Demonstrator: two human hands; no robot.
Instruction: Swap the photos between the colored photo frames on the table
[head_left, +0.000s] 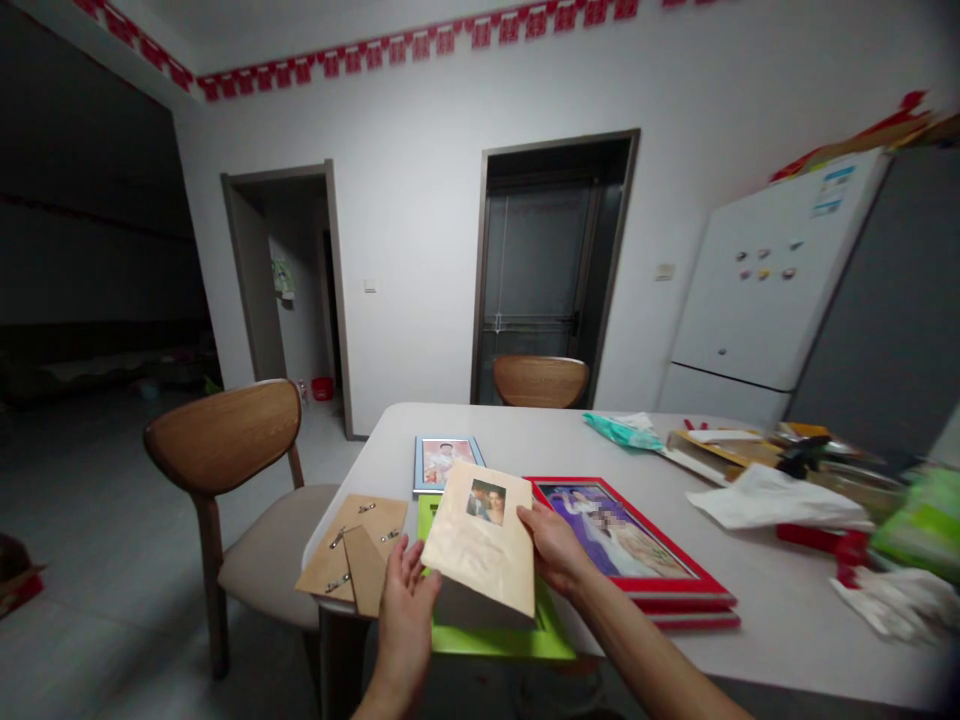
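My right hand (pixel 556 550) pinches the right edge of a cream sheet (pixel 469 555) that bears a small photo (pixel 487 502) of two people. The sheet is tilted above a bright green picture frame (pixel 504 642) and hides most of it. At the sheet's lower left corner is my left hand (pixel 409 597), its fingers apart; whether the thumb touches the sheet I cannot tell. Left of it lies a brown backing board (pixel 366 525) with metal clips and a folded-out stand. Behind the sheet rests a light blue picture frame (pixel 415 463) holding a photo.
Stacked red picture frames (pixel 675 590) lie right of the sheet. Farther right on the white table (pixel 757 640) are a teal packet (pixel 624 431), crumpled white paper (pixel 772 497), a green bag (pixel 919 530) and white gloves (pixel 896 603). Wooden chairs (pixel 225 440) stand at the left and behind.
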